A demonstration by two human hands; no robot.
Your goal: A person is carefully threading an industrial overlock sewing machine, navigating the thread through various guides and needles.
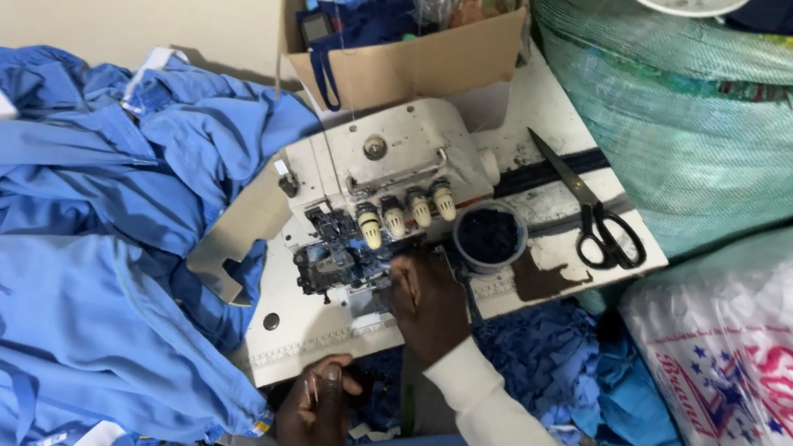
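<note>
Head view, looking down on a white overlock sewing machine [393, 167] on a white desk [566, 153]. Right hand [427, 302] reaches to the needle and looper area at the machine's front; its fingers are curled close together at the mechanism, and whether they pinch thread cannot be told. Left hand [317, 415] sits at the near desk edge, thumb and forefinger narrowly pinched, apparently on a fine thread or small tool, too small to identify. Judgement: thread is light, limp and slippery, best taken near its free end between fingertips; the machine parts are rigid metal with sharp points, so approach from the side. Black-handled scissors [599, 218] lie on the desk to the right, a small round tub [490, 237] just beside the tension dials. Blue garments [61, 242] are heaped left: soft, floppy, bulky. Cardboard box [407, 53] behind the machine; green woven sack [721, 122] and white plastic bag [752, 368] right.
</note>
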